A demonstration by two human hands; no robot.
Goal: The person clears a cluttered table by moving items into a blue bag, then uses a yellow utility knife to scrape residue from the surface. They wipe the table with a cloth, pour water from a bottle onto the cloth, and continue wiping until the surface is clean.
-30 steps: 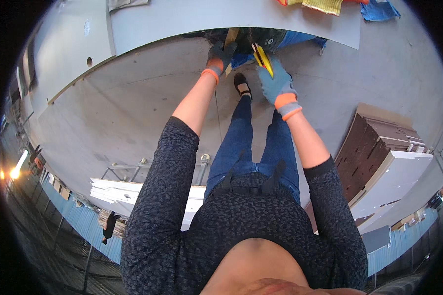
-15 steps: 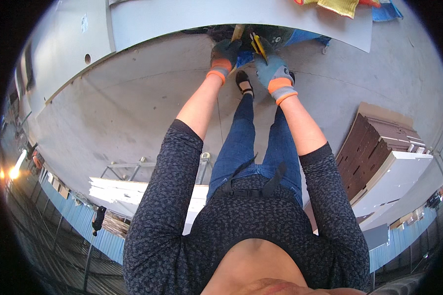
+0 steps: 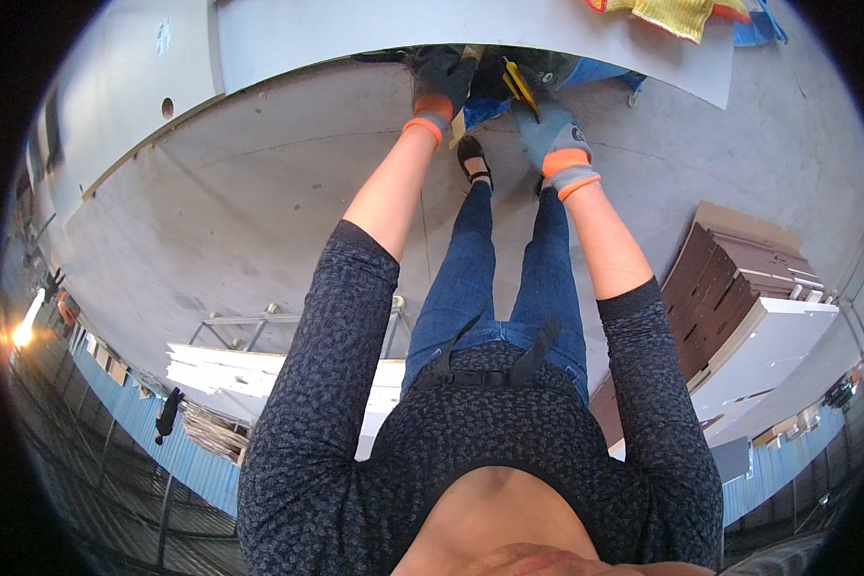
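Grey concrete floor fills most of the view, with a large pale grey flat panel lying across its top edge and a stack of brown and white boards at the right. A blue plastic sheet shows under the panel's edge. The right hand, in a grey glove with an orange cuff, is closed around a yellow-handled tool just below that edge. The left hand, gloved alike, reaches beside it; its fingers are too shadowed to tell.
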